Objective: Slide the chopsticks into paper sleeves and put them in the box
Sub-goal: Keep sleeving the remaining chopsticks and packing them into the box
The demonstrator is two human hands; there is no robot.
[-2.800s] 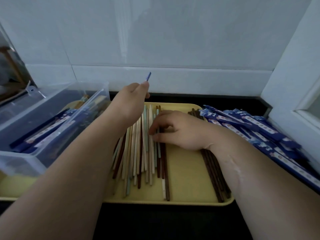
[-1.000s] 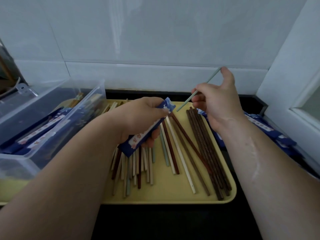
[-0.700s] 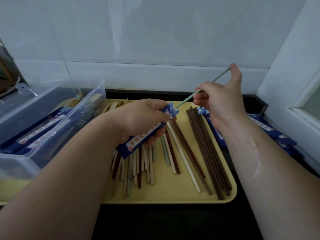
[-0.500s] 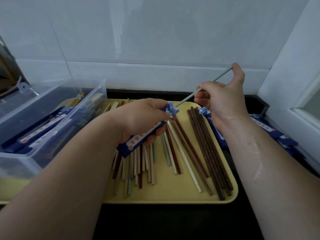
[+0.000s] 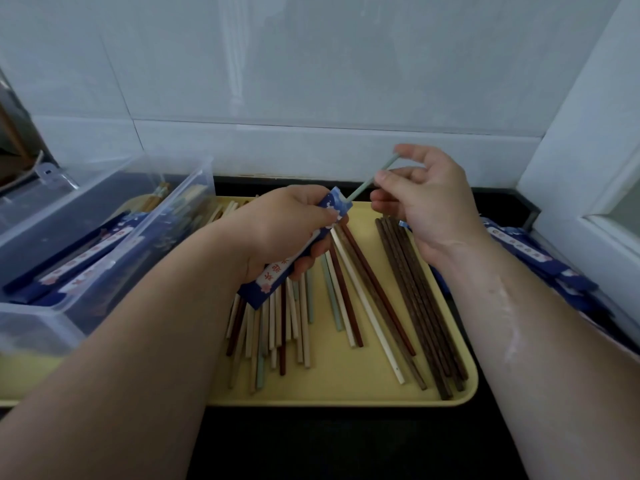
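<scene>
My left hand (image 5: 280,226) grips a blue paper sleeve (image 5: 277,275) with red flower print, held slanted above the yellow tray (image 5: 346,393). A pale green chopstick (image 5: 367,183) sticks out of the sleeve's upper mouth. My right hand (image 5: 426,199) pinches that chopstick near its free end, just right of the sleeve. Several loose chopsticks (image 5: 346,306) in cream, green, red-brown and dark brown lie on the tray below both hands. The clear plastic box (image 5: 104,244) at the left holds several sleeved chopsticks.
A pile of blue paper sleeves (image 5: 540,258) lies right of the tray, partly behind my right forearm. White tiled wall runs along the back. A white frame stands at the right. The counter around the tray is black.
The green chopstick has gone deeper into the sleeve, and less of it shows. My right hand has moved down and left toward the sleeve mouth. My left hand has stayed in place.
</scene>
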